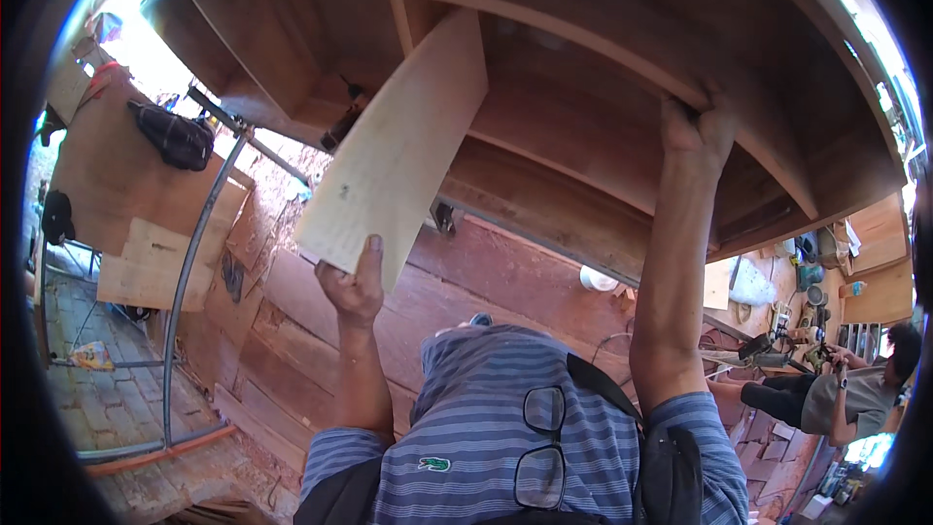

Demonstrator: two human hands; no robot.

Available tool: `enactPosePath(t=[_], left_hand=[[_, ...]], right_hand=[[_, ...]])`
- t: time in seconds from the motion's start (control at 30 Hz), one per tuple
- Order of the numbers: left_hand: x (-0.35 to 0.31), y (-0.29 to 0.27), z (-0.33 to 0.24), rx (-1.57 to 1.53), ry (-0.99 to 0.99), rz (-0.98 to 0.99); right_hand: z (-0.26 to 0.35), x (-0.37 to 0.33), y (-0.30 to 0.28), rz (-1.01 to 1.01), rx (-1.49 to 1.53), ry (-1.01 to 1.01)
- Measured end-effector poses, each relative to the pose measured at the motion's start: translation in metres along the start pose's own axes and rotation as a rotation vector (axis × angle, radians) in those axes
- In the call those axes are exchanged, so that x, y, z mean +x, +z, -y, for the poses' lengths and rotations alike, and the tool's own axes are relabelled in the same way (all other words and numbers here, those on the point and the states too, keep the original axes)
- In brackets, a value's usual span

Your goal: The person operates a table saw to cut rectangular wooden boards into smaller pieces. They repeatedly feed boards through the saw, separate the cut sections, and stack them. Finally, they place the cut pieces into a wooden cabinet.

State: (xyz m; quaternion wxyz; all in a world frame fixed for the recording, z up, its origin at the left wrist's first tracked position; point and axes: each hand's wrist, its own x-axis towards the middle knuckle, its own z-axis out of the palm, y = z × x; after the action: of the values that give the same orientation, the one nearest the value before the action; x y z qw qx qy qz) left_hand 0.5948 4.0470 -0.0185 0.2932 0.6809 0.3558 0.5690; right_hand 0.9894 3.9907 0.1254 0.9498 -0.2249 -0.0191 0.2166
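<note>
My left hand [355, 284] grips the lower end of a pale wooden board [413, 126], thumb on its face and fingers behind. The board tilts up and to the right, and its upper end reaches into a brown wooden cabinet frame [564, 180] with several compartments. My right arm is stretched upward, and my right hand [700, 124] is closed around the edge of a dividing panel [583, 24] inside the cabinet. Its fingertips are partly hidden behind that panel. A dark tool [347, 117], perhaps a drill, lies in the cabinet just left of the board.
A bent metal tube frame [190, 272] stands at the left, near leaning plywood sheets [126, 185] and a black bag [173, 133]. Another person [860, 394] works at the right by a cluttered bench. A white round container [597, 279] sits beyond the cabinet's lower edge.
</note>
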Motion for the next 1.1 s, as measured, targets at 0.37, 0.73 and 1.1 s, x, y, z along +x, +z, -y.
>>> enactPosePath(t=[0.37,0.73,1.1], left_hand=[[0.055,0.090,0.072,0.034,0.228,-0.034],[0.092,0.155,0.098,0.265,0.294,-0.057],[0.101,0.152,0.107,-0.018,0.159,-0.082]], right_hand=[[-0.008,0.006,-0.028,0.013,0.033,0.005],[-0.019,0.018,-0.061,0.040,0.109,0.015],[-0.030,0.021,-0.112,0.027,0.145,0.117]])
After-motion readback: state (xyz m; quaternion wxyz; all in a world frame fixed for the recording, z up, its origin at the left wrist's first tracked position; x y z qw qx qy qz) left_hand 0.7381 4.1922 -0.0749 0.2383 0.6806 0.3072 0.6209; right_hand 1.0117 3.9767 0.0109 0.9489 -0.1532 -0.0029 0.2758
